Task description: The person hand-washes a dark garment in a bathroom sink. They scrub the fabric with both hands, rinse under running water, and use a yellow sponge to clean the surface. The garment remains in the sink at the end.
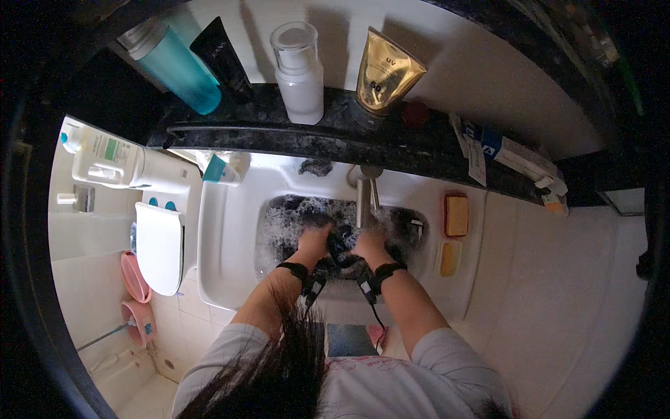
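A dark wet cloth (340, 246) lies bunched in the foamy water of the white sink (230, 230). My left hand (314, 239) grips it from the left, its fingers partly lost in the dark folds and suds. Close on the other side, my right hand (368, 242) closes on the same cloth, below the metal faucet (363, 202). More dark fabric spreads under the foam around both hands; its full shape is hidden. Each wrist wears a black strap with a small device and cable.
On the sink's right rim sit a soap bar (456, 215) and a yellowish block (449, 258). A black shelf (258, 140) behind holds a white pump bottle (300, 77), a gold tube (388, 73) and a teal bottle (178, 70). A white toilet (159, 248) stands left.
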Available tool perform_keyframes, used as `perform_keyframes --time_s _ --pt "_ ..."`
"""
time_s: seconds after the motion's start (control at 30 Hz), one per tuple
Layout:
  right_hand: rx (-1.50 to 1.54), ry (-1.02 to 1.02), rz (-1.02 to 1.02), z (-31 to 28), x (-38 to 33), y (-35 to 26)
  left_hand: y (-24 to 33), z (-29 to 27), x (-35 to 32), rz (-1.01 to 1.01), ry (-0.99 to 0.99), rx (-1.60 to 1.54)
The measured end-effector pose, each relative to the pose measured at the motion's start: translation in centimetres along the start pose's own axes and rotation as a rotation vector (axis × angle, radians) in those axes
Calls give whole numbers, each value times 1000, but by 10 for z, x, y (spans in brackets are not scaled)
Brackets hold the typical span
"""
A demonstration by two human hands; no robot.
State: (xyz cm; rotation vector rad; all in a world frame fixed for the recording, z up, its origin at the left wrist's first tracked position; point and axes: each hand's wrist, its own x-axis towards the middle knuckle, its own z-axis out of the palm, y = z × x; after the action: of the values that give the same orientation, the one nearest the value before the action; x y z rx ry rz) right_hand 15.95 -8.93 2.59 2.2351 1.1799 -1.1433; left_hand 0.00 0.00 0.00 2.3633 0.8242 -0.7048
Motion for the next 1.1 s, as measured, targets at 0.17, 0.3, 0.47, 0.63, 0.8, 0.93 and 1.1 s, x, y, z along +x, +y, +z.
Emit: perform_keyframes --time_s 0.17,0.3,0.47,0.63,0.8,0.93,1.1 --pt "-20 -4 12 10 4 -6 1 -5 3 -57 -101 -15" --pt "178 321 -257 17 -11 24 -2 -5 -12 -47 91 -55" --pt "113 824 -120 15 -21 87 -34 -5 -26 -262 776 -183" --pt "232 526 -105 10 2 102 -52 -16 14 -456 431 -826" --pt "170 269 -36 9 33 89 -50 -17 38 -259 291 -857" --pt "394 334 -111 21 33 83 -33 -12 17 -85 441 -803" --pt "483 715 -253 48 -14 83 -6 -27 -46 172 470 -596"
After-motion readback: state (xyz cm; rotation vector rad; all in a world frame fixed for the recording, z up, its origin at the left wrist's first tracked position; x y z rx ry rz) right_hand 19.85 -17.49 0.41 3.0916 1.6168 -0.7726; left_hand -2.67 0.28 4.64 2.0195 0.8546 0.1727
